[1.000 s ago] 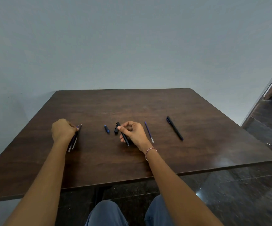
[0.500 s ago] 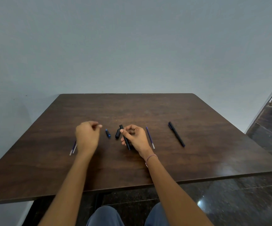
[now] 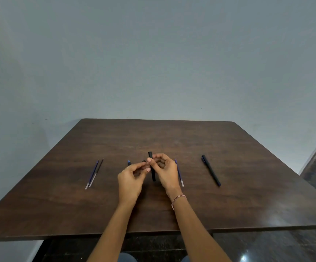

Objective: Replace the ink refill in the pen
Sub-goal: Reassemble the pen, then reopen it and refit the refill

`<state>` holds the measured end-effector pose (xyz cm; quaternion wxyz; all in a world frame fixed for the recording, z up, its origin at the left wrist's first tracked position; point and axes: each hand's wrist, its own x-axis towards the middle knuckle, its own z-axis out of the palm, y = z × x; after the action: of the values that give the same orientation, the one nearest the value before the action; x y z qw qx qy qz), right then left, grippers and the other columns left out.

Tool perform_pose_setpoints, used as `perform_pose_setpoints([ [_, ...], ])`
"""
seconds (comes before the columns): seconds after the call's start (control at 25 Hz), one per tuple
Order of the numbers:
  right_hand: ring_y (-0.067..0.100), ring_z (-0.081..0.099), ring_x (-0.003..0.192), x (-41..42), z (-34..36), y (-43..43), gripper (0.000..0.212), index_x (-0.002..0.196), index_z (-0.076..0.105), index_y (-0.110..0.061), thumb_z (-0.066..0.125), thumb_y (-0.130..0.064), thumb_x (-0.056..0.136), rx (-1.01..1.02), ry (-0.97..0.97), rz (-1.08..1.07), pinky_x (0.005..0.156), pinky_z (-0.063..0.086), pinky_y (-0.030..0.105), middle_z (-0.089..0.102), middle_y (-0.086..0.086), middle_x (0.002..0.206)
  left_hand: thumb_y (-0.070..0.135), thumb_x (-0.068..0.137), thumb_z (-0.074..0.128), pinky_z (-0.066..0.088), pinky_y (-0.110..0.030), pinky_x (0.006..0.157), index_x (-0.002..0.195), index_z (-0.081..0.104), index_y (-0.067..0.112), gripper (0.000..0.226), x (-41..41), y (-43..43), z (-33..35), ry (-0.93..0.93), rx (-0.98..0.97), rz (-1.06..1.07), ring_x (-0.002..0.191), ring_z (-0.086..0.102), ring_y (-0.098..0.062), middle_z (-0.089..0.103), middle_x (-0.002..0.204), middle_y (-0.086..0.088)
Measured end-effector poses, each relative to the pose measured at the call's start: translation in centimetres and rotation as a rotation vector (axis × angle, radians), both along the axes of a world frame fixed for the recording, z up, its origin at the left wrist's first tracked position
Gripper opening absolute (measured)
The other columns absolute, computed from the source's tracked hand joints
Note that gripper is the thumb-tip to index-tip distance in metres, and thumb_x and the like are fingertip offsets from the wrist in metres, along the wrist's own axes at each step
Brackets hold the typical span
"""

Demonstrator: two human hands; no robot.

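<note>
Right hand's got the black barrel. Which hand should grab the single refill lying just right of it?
Probably the left hand. The right hand is shut on the black barrel, while the left looks empty beside it. It must cross over, since the single refill lies past the right hand.

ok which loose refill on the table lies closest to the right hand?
The single refill just right of the right hand, lying alone beside it. The other two refills lie as a pair far off, left of the left hand.

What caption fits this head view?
Both hands meet at a black pen barrel above the table, refills lying aside.
</note>
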<state>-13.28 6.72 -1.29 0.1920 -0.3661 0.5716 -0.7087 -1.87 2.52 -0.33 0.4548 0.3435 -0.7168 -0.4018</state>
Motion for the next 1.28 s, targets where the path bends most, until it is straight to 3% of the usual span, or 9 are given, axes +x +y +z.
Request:
perform_pose_setpoints([
  [0.12,0.012,0.066,0.083,-0.1,0.1,0.2,0.010,0.087,0.069,-0.018,0.076,-0.021,0.081,-0.005,0.118,-0.054,0.076,0.053,0.023,0.070,0.007,0.089,0.010,0.073,0.079,0.045,-0.002,0.070,0.106,0.070,0.013,0.034,0.0,0.0,-0.2,0.013,0.032,-0.038,0.078,0.063,0.012,0.067,0.082,0.018],
  [0.24,0.010,0.065,0.080,0.1,0.2,0.4,0.016,0.090,0.070,-0.011,0.076,-0.022,0.080,0.017,0.105,-0.010,0.074,0.053,0.023,0.071,0.009,0.087,0.008,0.072,0.079,0.054,-0.014,0.072,0.104,0.071,0.013,0.033,-0.1,-0.1,-0.3,0.023,0.040,-0.025,0.074,0.066,0.004,0.069,0.080,0.013],
  [0.4,0.005,0.064,0.075,0.4,0.3,0.4,0.016,0.088,0.071,-0.009,0.076,-0.023,0.080,0.036,0.133,0.000,0.072,0.052,0.018,0.071,0.005,0.082,0.004,0.071,0.079,0.048,-0.003,0.069,0.101,0.072,0.011,0.031,-0.2,-0.3,-0.7,0.032,0.007,-0.018,0.075,0.064,0.012,0.066,0.078,0.018],
  [0.64,0.003,0.065,0.078,0.7,0.6,0.4,0.006,0.085,0.068,-0.026,0.074,-0.027,0.082,0.099,0.192,-0.041,0.071,0.052,0.016,0.071,-0.007,0.081,0.007,0.073,0.078,0.043,0.001,0.067,0.102,0.072,0.011,0.030,-0.3,-0.4,-0.5,-0.031,-0.024,0.007,0.075,0.062,0.010,0.062,0.078,0.023],
  [0.84,-0.003,0.058,0.081,-0.5,2.2,1.4,0.007,0.093,0.066,-0.022,0.063,-0.017,0.090,0.129,0.503,-0.292,0.071,0.045,0.008,0.062,-0.010,0.089,0.011,0.073,0.079,0.043,0.001,0.064,0.106,0.070,0.008,0.034,-0.4,-0.4,-0.4,-0.039,0.013,0.035,0.073,0.058,0.011,0.067,0.085,0.009],
  [0.92,-0.002,0.055,0.075,-2.2,3.4,2.0,0.014,0.094,0.066,-0.020,0.060,-0.009,0.090,0.270,0.578,-0.372,0.073,0.045,0.009,0.060,-0.008,0.092,0.012,0.074,0.079,0.043,0.001,0.064,0.105,0.070,0.008,0.033,-0.3,-0.3,-0.3,-0.040,0.013,0.051,0.073,0.058,0.010,0.069,0.086,0.006],
  [1.04,0.012,0.060,0.081,-4.8,4.5,3.1,0.019,0.094,0.069,-0.011,0.053,-0.001,0.089,0.518,0.616,-0.433,0.082,0.052,0.029,0.067,0.003,0.097,0.012,0.075,0.078,0.044,-0.005,0.070,0.104,0.071,0.011,0.030,-0.2,-0.3,-0.2,-0.044,0.002,0.062,0.074,0.059,0.007,0.072,0.092,0.002],
  [1.16,0.030,0.065,0.100,-5.9,4.7,3.4,0.018,0.102,0.070,-0.002,0.059,-0.009,0.089,0.787,0.690,-0.408,0.090,0.051,0.038,0.069,0.015,0.107,0.011,0.074,0.078,0.048,-0.015,0.075,0.103,0.071,0.011,0.029,-0.2,-0.2,-0.1,-0.041,0.003,0.061,0.077,0.061,0.001,0.072,0.093,0.001],
  [1.28,0.036,0.063,0.103,-5.4,5.4,3.1,0.027,0.102,0.067,0.003,0.071,-0.017,0.084,0.979,0.723,-0.346,0.084,0.051,0.036,0.067,0.020,0.108,0.011,0.074,0.078,0.049,-0.017,0.076,0.103,0.071,0.011,0.029,-0.2,-0.1,0.0,-0.041,0.011,0.053,0.078,0.062,0.000,0.069,0.091,0.006],
])
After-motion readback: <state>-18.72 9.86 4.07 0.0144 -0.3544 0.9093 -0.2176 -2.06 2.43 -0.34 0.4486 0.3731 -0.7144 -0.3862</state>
